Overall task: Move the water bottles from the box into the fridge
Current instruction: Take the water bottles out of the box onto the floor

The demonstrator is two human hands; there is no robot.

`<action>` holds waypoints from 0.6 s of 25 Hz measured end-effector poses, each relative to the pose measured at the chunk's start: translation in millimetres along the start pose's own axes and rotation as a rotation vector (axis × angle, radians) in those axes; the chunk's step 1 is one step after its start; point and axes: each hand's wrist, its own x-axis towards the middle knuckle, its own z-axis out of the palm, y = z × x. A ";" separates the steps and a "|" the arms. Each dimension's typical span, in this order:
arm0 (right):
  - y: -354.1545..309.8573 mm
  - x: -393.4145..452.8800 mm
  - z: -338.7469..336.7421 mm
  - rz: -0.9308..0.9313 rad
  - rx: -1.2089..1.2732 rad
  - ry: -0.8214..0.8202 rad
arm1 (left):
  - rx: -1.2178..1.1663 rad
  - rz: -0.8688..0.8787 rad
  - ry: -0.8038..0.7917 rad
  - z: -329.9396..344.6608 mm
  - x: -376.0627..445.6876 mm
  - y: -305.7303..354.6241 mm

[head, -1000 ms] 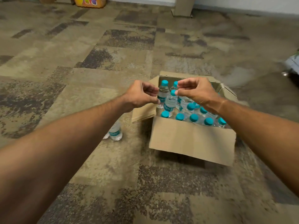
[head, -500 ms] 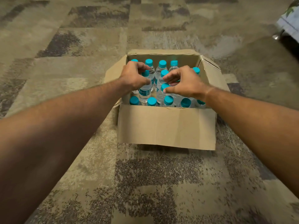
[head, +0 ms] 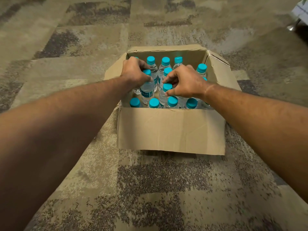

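The left hand [head: 135, 72] had closed its grip on a raised water bottle [head: 147, 92] in the cardboard box [head: 171, 130] on the carpet [head: 83, 189]. The right hand [head: 185, 82] pinched another bottle's teal cap [head: 167, 87], with capped neighbours [head: 165, 61] crowding both.

The floor [head: 83, 189] is carpet in a patchwork of tan and dark speckled brown blocks, spreading on every side below both hands. An open cardboard box [head: 171, 130] sits directly on it, right under the left hand [head: 135, 72] and right hand [head: 186, 82], its plain near wall facing the person and its flaps folded outward. Far beyond the right hand, at the upper right edge, a metal furniture foot [head: 291, 27] rests on the carpet.
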 end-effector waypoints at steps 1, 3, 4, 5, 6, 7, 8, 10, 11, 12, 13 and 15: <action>-0.4 -0.1 0.8 0.001 0.000 -0.001 | 0.013 0.002 -0.002 -0.4 -0.3 -0.8; -1.0 0.0 2.4 0.011 -0.005 0.001 | 0.062 0.017 -0.015 -4.6 -2.9 -0.8; -1.5 -0.7 2.8 0.014 -0.006 0.011 | 0.080 0.025 -0.022 -9.0 -5.7 0.2; -2.3 -1.8 1.8 0.016 0.005 0.031 | 0.080 0.032 -0.020 -14.1 -8.9 2.0; -4.7 -2.7 -0.7 0.020 0.035 0.064 | 0.062 0.035 -0.010 -20.5 -11.9 4.1; -7.6 -3.5 -5.1 0.028 0.080 0.105 | 0.027 0.039 0.003 -27.6 -14.4 6.8; -11.5 -3.1 -11.7 0.035 0.129 0.148 | -0.021 0.039 0.018 -36.8 -16.8 10.5; -22.0 -1.2 -28.6 0.031 0.223 0.225 | -0.112 0.041 0.051 -59.9 -19.8 18.1; -29.7 0.1 -37.1 0.018 0.259 0.258 | -0.141 0.044 0.076 -73.8 -20.6 20.6; -38.1 2.0 -44.5 0.001 0.289 0.287 | -0.166 0.046 0.103 -86.6 -21.5 22.4; -47.3 4.6 -50.7 -0.019 0.316 0.311 | -0.185 0.048 0.134 -99.5 -22.5 23.8; -70.0 9.5 -58.6 -0.058 0.344 0.349 | -0.205 0.060 0.194 -126.0 -27.3 25.4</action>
